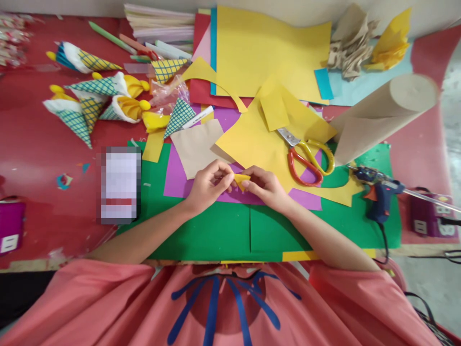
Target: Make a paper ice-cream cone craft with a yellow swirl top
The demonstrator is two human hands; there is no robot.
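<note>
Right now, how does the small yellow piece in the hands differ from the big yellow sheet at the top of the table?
The small yellow piece is tiny and folded, pinched between the left hand and right hand above the purple sheet. The big yellow sheet is large, flat and untouched, lying on other coloured sheets. Both are the same yellow paper.

A small scrap of yellow paper (241, 181), folded into a rough pointed shape, is being pinched at both ends between the fingertips of the left hand (207, 185) and the right hand (266, 186). It is hovering just above purple paper (173, 178) lying on green sheets (216, 230).
</note>
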